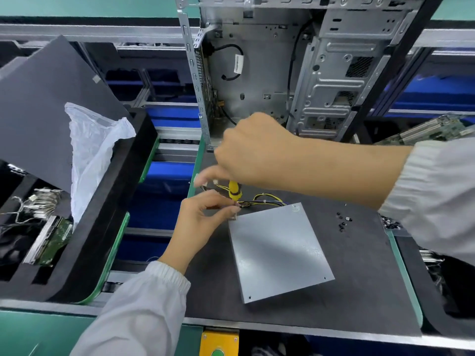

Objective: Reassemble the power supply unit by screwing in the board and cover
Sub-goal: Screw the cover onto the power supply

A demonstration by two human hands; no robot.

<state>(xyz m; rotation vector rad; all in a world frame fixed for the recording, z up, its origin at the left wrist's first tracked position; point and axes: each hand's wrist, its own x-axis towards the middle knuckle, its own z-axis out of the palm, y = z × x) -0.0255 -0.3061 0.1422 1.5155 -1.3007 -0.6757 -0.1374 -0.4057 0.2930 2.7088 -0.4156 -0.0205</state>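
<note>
Step in hand, by my reading: driving a cover screw at the upper-left corner of the flat grey sheet-metal power supply cover, which lies centre frame on the dark work mat.

Right hand, upper centre, is curled round the handle of a yellow-handled screwdriver, held upright with its collar just above that corner. The thumb and one finger stick out to the left, blurred.

Left hand, just left of the cover's corner, pinches thumb and fingertips together at the screwdriver's metal shank, steadying it. A screw may sit under the tip; too small and hidden to tell.

Bundle of yellow and black wires runs out from under the cover's upper edge, behind the tool.

Scatter of small black screws lies on the mat, right of the cover and well apart from both hands.

Holes at the cover's lower-left and lower-right corners look unfilled, so the cover seems only partly fastened.

Next move calls for the tip kept square in the screw head, downward pressure while turning, then a fresh screw fetched from the pile for another corner.

Background: open grey steel computer chassis top centre; white plastic bag and black foam tray at left.
</note>
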